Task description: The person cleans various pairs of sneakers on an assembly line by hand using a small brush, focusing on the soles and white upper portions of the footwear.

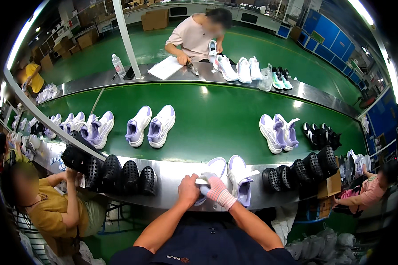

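A white sneaker [217,166] with lavender lining rests on the metal ledge in front of me, toe pointing away. At its opening, my bare left hand [189,190] is closed, fingers bent round the edge of the shoe. My right hand [217,191], in a pink-and-white striped glove, grips the same sneaker from the other side. A pale strip shows between the two hands; the fingertips and most of the shoe's opening are hidden. Just right of it stands the matching sneaker [238,176], a white strip sticking out of its collar.
Black studded shoe forms [130,176] line the ledge at left, with more forms [300,170] at right. A green conveyor belt [208,119] carries pairs of white-and-lavender sneakers [139,126]. Across it a person [199,37] handles a shoe. Other people work at left and right.
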